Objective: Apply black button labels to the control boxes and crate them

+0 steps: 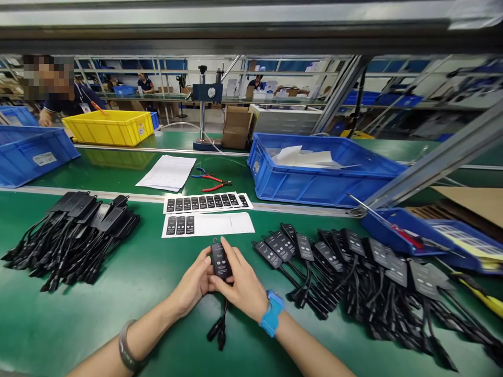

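Observation:
Between my two hands is a small black controller box with a printed label on its face and short cables with plugs hanging toward me. My left hand grips its left side, fingers curled underneath. Closed along the right side is my right hand, its thumb at the lower edge and a finger near the top. Just beyond lie label sheets: one strip full of black labels, and a nearer one with 3 labels at its left end. Labelled boxes are piled at right, and more black boxes at left.
A blue bin holding papers stands behind at right; a yellow bin and another blue bin are at left. Pliers and white sheets lie beyond the rail. A slanted metal post crosses the right side. People work behind.

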Demonstrator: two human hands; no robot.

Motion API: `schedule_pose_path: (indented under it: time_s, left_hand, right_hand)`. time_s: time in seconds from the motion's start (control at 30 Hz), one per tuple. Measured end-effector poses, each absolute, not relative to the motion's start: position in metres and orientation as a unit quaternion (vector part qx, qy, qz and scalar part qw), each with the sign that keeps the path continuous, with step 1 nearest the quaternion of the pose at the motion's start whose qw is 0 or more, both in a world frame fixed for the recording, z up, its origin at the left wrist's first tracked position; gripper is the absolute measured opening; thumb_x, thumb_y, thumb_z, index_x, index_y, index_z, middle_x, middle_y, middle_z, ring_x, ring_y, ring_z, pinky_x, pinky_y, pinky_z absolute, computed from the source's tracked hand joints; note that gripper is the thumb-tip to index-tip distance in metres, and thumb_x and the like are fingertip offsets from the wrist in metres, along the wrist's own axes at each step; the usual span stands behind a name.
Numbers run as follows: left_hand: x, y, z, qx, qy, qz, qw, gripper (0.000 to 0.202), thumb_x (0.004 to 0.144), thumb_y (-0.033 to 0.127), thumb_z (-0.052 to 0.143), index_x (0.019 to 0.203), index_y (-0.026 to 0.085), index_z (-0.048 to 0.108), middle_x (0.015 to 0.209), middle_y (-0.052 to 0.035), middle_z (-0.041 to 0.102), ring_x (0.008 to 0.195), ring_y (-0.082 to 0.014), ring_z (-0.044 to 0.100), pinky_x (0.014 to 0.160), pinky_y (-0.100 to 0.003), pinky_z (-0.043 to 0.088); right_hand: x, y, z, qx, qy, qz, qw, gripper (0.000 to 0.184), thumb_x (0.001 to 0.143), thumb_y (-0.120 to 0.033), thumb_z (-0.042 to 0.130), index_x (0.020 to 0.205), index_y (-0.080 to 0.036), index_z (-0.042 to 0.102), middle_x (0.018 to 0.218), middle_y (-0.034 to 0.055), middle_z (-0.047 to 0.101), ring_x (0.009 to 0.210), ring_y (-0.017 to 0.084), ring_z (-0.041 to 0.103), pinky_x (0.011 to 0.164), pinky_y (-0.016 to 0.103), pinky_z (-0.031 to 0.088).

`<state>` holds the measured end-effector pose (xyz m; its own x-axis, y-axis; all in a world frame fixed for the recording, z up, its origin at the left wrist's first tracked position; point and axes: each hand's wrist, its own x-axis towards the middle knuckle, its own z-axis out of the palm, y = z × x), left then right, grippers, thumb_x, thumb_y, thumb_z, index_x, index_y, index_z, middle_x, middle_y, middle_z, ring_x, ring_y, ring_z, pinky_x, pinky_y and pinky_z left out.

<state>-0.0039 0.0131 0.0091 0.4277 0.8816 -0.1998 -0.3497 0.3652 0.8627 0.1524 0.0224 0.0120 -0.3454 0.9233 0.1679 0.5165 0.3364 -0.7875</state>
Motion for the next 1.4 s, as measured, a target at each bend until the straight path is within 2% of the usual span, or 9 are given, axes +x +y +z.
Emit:
schedule_pose_path:
  time_s: [0.1,0.27,0.37,0.5,0.73,0.9,1.13,1.27,1.4]
  left_hand:
    - [-0.017,0.02,0.009,0.541,0.399,0.371,0.641,0.052,0.096,0.048,0.04,0.14,0.02,0.034,0.115,-0.014,0.065,0.097,-0.024,0.067,0.089,-0.044,0.052]
    - [-0.048,0.041,0.003,0.759,0.577,0.247,0.174,0.04,0.091,0.02,0.046,0.131,0.015,0.049,0.128,-0.0166,0.057,0.117,-0.0293,0.055,0.1,-0.046,0.045]
    - [-0.059,0.05,-0.003,0.749,0.65,0.124,0.02,0.045,0.089,0.008,0.041,0.133,0.004,0.047,0.137,-0.0244,0.048,0.128,-0.0349,0.046,0.107,-0.051,0.037]
    - [-0.061,0.055,-0.007,0.735,0.673,0.086,-0.006,0.04,0.087,0.006,0.04,0.124,0.001,0.054,0.131,-0.0256,0.052,0.125,-0.0353,0.049,0.106,-0.05,0.038]
    - [-0.06,0.056,0.0,0.731,0.678,0.075,-0.021,0.038,0.085,0.005,0.038,0.119,0.008,0.055,0.123,-0.0202,0.058,0.118,-0.0305,0.054,0.099,-0.046,0.041]
    - [-0.058,0.056,0.001,0.727,0.683,0.074,-0.017,0.038,0.081,0.001,0.04,0.114,0.009,0.056,0.113,-0.0186,0.062,0.106,-0.0304,0.058,0.09,-0.044,0.044]
    - [-0.087,0.068,0.027,0.682,0.722,0.1,-0.051,0.041,0.084,0.003,0.038,0.121,0.013,0.053,0.106,-0.0154,0.062,0.093,-0.0255,0.061,0.078,-0.035,0.046]
    - [-0.139,0.068,0.053,0.548,0.815,0.135,-0.132,0.042,0.092,0.016,0.032,0.129,0.0,0.043,0.115,-0.0294,0.052,0.103,-0.0393,0.054,0.079,-0.048,0.044]
    - [-0.177,0.059,0.058,0.456,0.87,0.093,-0.165,0.035,0.092,0.027,0.04,0.113,0.003,0.054,0.104,-0.0249,0.056,0.093,-0.0371,0.057,0.073,-0.043,0.046]
  right_hand:
    - [0.174,0.035,0.026,-0.542,-0.788,0.19,0.22,0.072,0.081,-0.021,0.056,0.148,-0.014,0.033,0.113,0.0158,0.058,0.098,0.028,0.061,0.081,0.04,0.054]
    - [0.202,0.063,0.05,-0.668,-0.735,-0.099,0.068,0.059,0.078,-0.005,0.05,0.137,-0.005,0.049,0.113,0.0268,0.06,0.096,0.038,0.058,0.078,0.049,0.047]
    - [0.181,0.085,0.051,-0.587,-0.803,-0.027,0.096,0.051,0.082,-0.007,0.048,0.133,-0.01,0.055,0.118,0.0217,0.06,0.102,0.035,0.058,0.084,0.046,0.046]
    - [0.122,0.126,0.031,-0.493,-0.847,0.137,0.141,0.036,0.087,-0.01,0.049,0.118,-0.013,0.067,0.108,0.0134,0.065,0.102,0.023,0.061,0.092,0.032,0.046]
    - [0.066,0.166,-0.002,-0.483,-0.834,0.147,0.224,0.02,0.084,-0.015,0.06,0.101,-0.014,0.069,0.099,0.012,0.063,0.094,0.024,0.061,0.088,0.034,0.048]
    - [0.084,0.145,0.008,-0.441,-0.831,0.166,0.295,0.01,0.086,-0.013,0.055,0.082,-0.018,0.062,0.091,0.0073,0.061,0.088,0.02,0.06,0.082,0.032,0.048]
    - [0.14,0.093,0.046,-0.421,-0.697,0.292,0.501,0.017,0.096,-0.036,0.046,0.088,-0.023,0.053,0.079,0.0013,0.055,0.072,0.018,0.054,0.067,0.03,0.045]
    - [0.167,0.068,0.038,-0.444,-0.62,0.37,0.531,0.02,0.094,-0.044,0.05,0.093,-0.023,0.052,0.076,-0.0004,0.054,0.068,0.017,0.054,0.068,0.03,0.045]
    - [0.176,0.057,0.02,-0.459,-0.584,0.388,0.546,0.024,0.09,-0.047,0.056,0.094,-0.024,0.051,0.077,-0.0014,0.052,0.066,0.016,0.054,0.066,0.03,0.046]
